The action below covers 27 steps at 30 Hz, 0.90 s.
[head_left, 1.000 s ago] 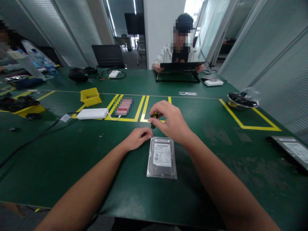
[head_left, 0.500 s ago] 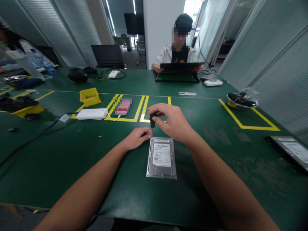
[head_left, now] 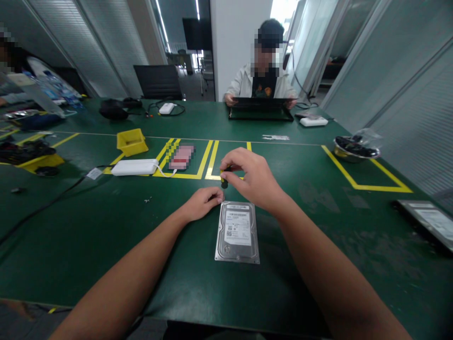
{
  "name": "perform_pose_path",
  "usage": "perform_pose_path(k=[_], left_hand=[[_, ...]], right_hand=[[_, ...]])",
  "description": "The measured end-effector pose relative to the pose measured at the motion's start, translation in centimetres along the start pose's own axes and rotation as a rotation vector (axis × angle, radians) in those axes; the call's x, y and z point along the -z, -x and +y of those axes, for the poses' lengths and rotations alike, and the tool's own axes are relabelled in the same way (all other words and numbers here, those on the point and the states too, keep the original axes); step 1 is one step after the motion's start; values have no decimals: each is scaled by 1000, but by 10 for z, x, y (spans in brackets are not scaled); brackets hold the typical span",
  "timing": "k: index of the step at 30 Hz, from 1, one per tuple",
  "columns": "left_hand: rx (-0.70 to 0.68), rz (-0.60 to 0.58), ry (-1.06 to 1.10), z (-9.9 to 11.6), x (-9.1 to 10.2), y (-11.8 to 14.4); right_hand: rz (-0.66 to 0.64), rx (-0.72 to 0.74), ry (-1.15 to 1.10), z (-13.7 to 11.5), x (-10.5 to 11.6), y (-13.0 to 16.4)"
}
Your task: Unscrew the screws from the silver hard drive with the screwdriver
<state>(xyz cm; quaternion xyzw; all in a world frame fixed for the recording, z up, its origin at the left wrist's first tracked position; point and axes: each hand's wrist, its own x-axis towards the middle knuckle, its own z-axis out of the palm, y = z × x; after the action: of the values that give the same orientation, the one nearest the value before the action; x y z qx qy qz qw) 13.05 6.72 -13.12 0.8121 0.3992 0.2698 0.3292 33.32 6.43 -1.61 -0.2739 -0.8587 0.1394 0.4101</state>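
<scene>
A silver hard drive (head_left: 239,231) with a white label lies flat on the green table in front of me. Over its far left corner, my right hand (head_left: 247,172) grips a black and yellow screwdriver (head_left: 224,181), held upright with the tip down. My left hand (head_left: 204,203) rests beside that same corner, thumb and fingers pinched together close to the screwdriver's tip. Whatever sits between those fingertips is too small to make out.
A white power strip (head_left: 135,167), a pink phone (head_left: 182,157) and a yellow bin (head_left: 131,142) stand beyond my left hand. Small screws (head_left: 147,200) lie left. Another hard drive (head_left: 430,222) and a bowl of cables (head_left: 356,146) are right. Opposite, a person holds a black panel (head_left: 262,101).
My right hand has turned the screwdriver a little, and yellow now shows on its handle. My left hand and the hard drive stay put. Across the table, the person's black panel has tilted lower.
</scene>
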Motion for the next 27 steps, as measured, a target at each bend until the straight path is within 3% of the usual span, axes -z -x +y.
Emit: perform_pose_path(k=[18, 27], left_hand=[[33, 10, 15, 3, 0, 2], [28, 2, 31, 1, 1, 3]], right_hand=[[-22, -20, -35, -1, -1, 0], [-53, 50, 26, -4, 3, 0]])
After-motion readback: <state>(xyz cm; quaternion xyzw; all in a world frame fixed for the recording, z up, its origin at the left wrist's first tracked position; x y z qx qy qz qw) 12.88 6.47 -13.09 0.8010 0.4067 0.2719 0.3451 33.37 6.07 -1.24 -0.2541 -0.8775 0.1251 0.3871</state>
